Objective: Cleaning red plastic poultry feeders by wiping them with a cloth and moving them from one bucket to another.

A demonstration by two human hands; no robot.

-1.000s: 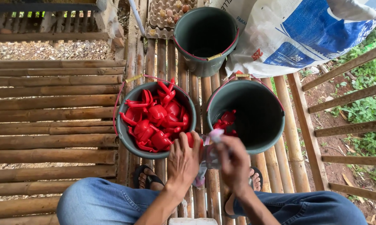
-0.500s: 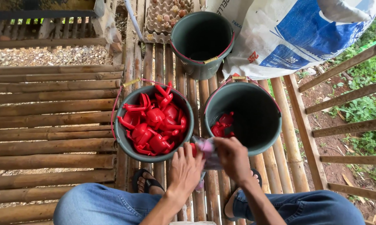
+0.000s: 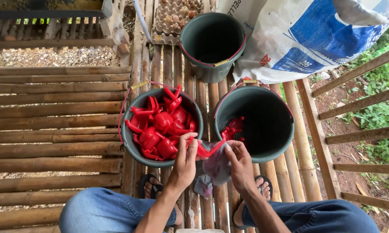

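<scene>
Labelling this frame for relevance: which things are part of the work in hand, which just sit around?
In use:
- left hand and right hand, together on one red plastic part and a grey cloth
- left bucket, heaped with red parts
- right bucket, few red parts

Lying about:
- empty far bucket
- egg tray
- white-and-blue sack

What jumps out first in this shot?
The heap of bright red plastic parts filling the dark green bucket on the left, set on a bamboo slat floor. Just below it, the left hand and right hand hold one red plastic piece and a greyish cloth between them. To the right, a second dark green bucket holds only a few red parts.
</scene>
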